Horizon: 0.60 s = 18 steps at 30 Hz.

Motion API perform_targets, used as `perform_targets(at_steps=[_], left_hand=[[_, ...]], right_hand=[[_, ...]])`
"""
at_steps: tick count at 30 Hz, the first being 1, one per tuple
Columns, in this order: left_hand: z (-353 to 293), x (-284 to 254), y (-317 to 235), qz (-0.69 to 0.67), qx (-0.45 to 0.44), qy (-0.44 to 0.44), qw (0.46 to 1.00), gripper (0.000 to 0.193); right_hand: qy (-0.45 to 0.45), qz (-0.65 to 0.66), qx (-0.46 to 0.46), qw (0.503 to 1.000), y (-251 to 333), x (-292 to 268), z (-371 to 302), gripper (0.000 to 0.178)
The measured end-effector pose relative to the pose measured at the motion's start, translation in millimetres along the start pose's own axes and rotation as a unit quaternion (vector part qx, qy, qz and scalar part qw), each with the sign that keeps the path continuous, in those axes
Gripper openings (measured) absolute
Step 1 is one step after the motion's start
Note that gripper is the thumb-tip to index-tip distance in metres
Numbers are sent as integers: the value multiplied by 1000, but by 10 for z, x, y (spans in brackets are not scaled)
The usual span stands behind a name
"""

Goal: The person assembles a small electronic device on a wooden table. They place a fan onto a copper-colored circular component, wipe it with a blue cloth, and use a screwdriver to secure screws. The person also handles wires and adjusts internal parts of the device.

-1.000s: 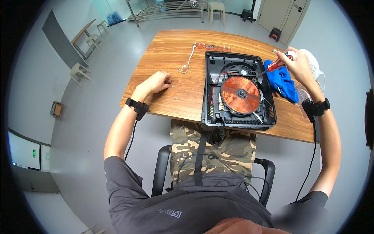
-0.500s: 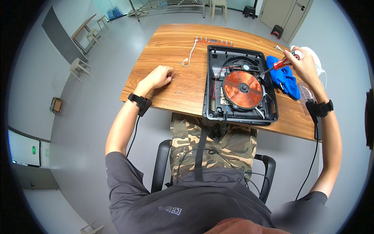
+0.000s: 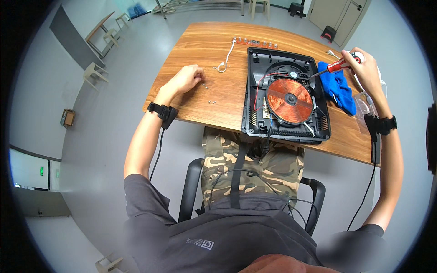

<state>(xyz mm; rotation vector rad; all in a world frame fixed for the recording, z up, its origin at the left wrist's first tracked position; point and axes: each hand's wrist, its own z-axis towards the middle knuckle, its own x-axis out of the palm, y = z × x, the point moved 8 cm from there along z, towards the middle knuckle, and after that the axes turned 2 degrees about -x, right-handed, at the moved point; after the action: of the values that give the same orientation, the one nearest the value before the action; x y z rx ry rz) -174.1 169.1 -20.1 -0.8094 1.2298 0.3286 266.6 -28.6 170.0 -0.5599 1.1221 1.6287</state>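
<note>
An opened induction cooker base (image 3: 255,119) lies on the table, its round copper coil (image 3: 282,107) and small fan (image 3: 293,74) exposed. My right hand (image 3: 364,70) grips a red-and-white screwdriver (image 3: 337,66); its shaft slants down to the left, and the tip is over the base's right side near the fan. Whether the tip touches anything is too small to tell. My left hand (image 3: 187,78) rests on the table left of the base, fingers curled together; what they hold, if anything, is hidden. Small screws (image 3: 212,102) lie near that hand.
A red circuit strip (image 3: 255,43) with a white cable (image 3: 226,61) lies at the table's far edge. Right of the base are a blue cloth (image 3: 337,88) and a clear plastic bag (image 3: 363,108). The base stands close to the table's near edge.
The whole view has shifted slightly, moving the table right and up. The screwdriver tip now sits slightly farther back, clear of the coil's edge. My left hand stays curled by the screws.
</note>
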Motion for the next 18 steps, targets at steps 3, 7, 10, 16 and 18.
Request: perform_targets(at_steps=[3,7,10,16,18], left_hand=[[28,-55,10,18,-20,-3,1000,11],[163,-25,88,50,3,-19,999,14],[265,17,82,57,15,-17,998,16],[434,83,48,58,37,-15,998,18],[472,107,107,66,29,-12,997,19]], right_hand=[[-2,-3,-1,1000,-4,-10,3,48],[1,-12,1,1000,-89,-35,62,48],[-1,-21,-4,1000,-95,-29,74,48],[6,-46,2,999,-104,-72,69,49],[3,-50,-8,999,-175,-55,85,50]])
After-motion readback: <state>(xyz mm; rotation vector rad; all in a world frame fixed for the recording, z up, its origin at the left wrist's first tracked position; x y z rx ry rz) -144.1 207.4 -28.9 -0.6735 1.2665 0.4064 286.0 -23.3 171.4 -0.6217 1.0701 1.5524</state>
